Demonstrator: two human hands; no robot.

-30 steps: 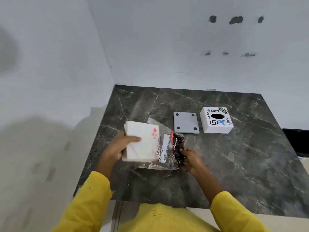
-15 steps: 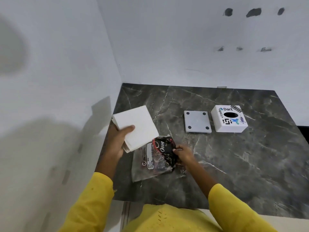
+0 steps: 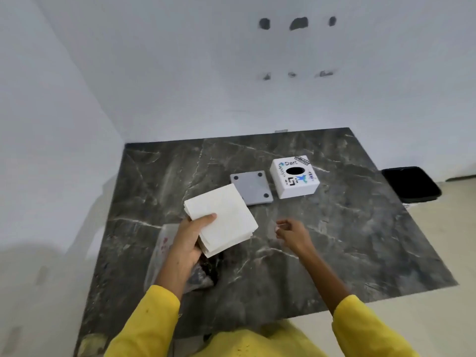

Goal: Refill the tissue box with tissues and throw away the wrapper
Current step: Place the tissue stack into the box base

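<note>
Over the dark marble table (image 3: 360, 228) our left hand (image 3: 189, 238) grips the tissue stack (image 3: 224, 217), right hand (image 3: 292, 234) loosely curled and empty; we should square the stack before loading the tissue box (image 3: 295, 177).

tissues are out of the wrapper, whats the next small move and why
Probably reach the empty right hand to the white tissue box and turn it over: the left hand holds the tissue stack, and the grey base plate lies detached beside the box.

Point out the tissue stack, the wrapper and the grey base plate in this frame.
tissue stack (image 3: 224, 217): head view, middle of its top sheet.
wrapper (image 3: 161, 249): head view, clear part showing left of the forearm.
grey base plate (image 3: 253, 185): head view, centre of its flat face.
</note>
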